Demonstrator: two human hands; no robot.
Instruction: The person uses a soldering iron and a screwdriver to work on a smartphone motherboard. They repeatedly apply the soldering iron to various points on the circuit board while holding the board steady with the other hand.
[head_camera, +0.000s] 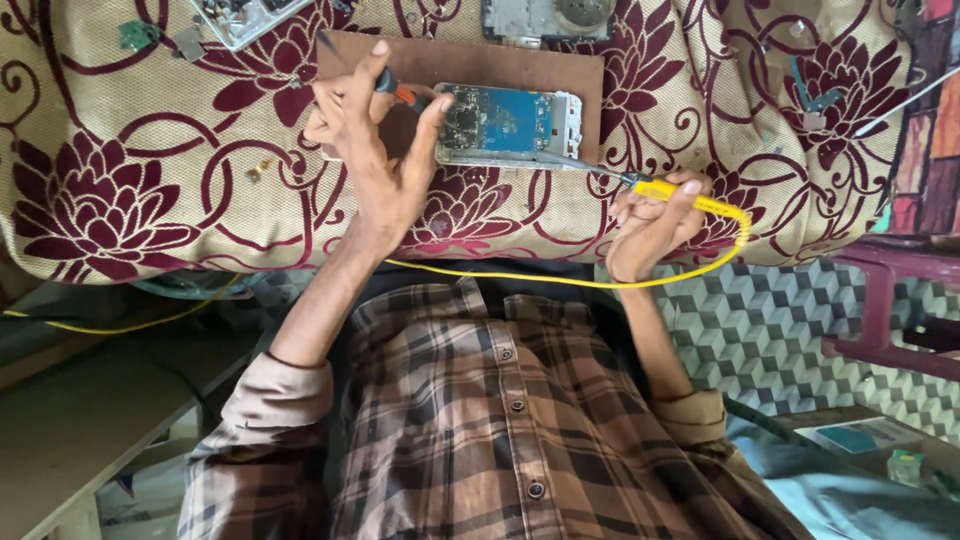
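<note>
Head view: the left hand (375, 150) grips a small screwdriver (400, 93) in closed fingers, thumb braced against the opened phone (510, 125) at twelve o'clock on a brown board (440, 60). At four o'clock from the phone, the right hand (650, 225) is wrapped around a yellow soldering iron (690, 200), whose tip reaches the phone's lower edge.

Left hand (372, 150) is sitting against the left end of the opened phone (508, 124), blocking that side, while the right hand (650, 222) with the yellow soldering iron (640, 187) is crowding the phone's lower right corner. The yellow cord (560, 280) is running across the near edge between both wrists. Open cloth (120, 140) is lying free far left, apart from a small brass screw (258, 168); more opened devices (545, 18) are lining the far edge.
</note>
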